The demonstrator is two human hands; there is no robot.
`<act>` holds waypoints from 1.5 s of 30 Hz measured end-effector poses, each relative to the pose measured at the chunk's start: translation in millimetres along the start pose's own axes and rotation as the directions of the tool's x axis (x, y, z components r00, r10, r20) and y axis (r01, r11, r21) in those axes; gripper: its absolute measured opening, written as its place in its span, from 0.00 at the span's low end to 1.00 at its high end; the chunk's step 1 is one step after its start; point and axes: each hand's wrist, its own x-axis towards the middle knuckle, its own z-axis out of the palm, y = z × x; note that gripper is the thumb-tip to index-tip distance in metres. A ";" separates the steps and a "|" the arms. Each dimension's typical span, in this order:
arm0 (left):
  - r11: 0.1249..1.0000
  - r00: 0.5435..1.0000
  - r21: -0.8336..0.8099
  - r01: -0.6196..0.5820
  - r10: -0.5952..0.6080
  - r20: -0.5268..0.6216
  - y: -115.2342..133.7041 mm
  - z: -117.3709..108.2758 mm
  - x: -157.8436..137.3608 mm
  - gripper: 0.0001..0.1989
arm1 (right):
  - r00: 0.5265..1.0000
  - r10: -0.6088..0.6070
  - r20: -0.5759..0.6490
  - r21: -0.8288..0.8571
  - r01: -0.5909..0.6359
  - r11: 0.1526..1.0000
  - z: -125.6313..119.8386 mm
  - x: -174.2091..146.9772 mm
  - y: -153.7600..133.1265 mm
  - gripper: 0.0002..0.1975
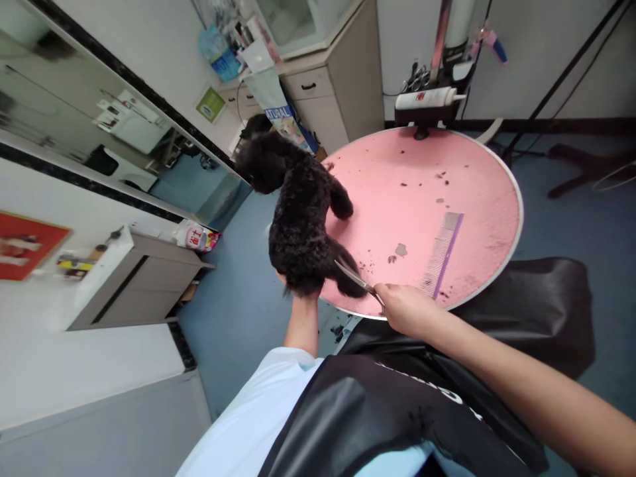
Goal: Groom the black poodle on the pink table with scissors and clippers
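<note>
A curly-coated black dog [301, 225] stands at the left edge of a round pink grooming table [377, 192], its head toward the far left and its rear toward me. My left hand [304, 298] is closed against the dog's rear from below; fur hides most of its fingers. In my right hand [395, 303] is a pair of scissors [362, 281], fingers closed round the handles. The blades point left and lie against the fur of a hind leg. A purple-backed comb [443, 255] lies on the table to the right, apart from both hands.
Dark hair clippings [392, 259] dot the tabletop. At its far edge a post holder carries a white bottle [427, 98] and more scissors [416, 78]. A cabinet [342, 79] stands behind, a low grey cabinet [142, 281] to the left. A black apron [377, 404] covers my front.
</note>
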 end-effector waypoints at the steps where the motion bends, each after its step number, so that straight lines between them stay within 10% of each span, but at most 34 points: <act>1: 0.995 0.999 -0.089 -0.036 0.033 -0.034 -2.5 -0.2 0.0 0.38 | 1.000 0.023 -0.015 0.011 -0.023 1.000 3.0 -1.9 -1.8 0.13; 6: 0.957 0.998 -0.289 -0.023 0.004 -0.064 -7.3 -4.0 -3.2 0.36 | 0.950 0.286 -0.122 0.049 -0.282 0.958 6.1 0.9 26.4 0.14; 10: 0.966 0.994 -0.258 0.023 0.004 0.106 -16.2 -11.2 -11.9 0.44 | 0.755 0.625 -0.199 -0.064 -0.646 0.761 6.1 6.1 74.0 0.25; 19: 0.999 0.992 0.038 -0.027 0.022 0.125 -25.2 -36.1 -19.3 0.28 | 0.634 0.734 -0.244 0.126 -0.729 0.673 13.7 2.3 89.4 0.24; 25: 0.960 0.946 0.278 0.022 -0.109 0.304 -1.4 -59.6 -46.7 0.29 | 0.840 0.374 -0.393 0.347 -0.241 0.906 32.3 -16.6 49.1 0.15; 32: 0.966 0.766 0.177 0.187 -0.257 0.590 6.7 -95.5 -61.4 0.28 | 0.893 -0.202 -0.403 -0.055 0.196 0.979 30.1 -4.0 -3.4 0.13; 37: 0.970 0.843 0.082 0.228 -0.239 0.482 16.6 -110.4 -39.2 0.36 | 0.899 -0.324 -0.293 -0.189 0.278 0.942 53.3 -26.6 4.0 0.11; 45: 0.958 0.932 0.157 0.238 -0.271 0.241 21.7 -58.8 -30.6 0.27 | 0.834 -0.419 -0.358 -0.286 0.329 0.900 79.7 -67.7 13.6 0.12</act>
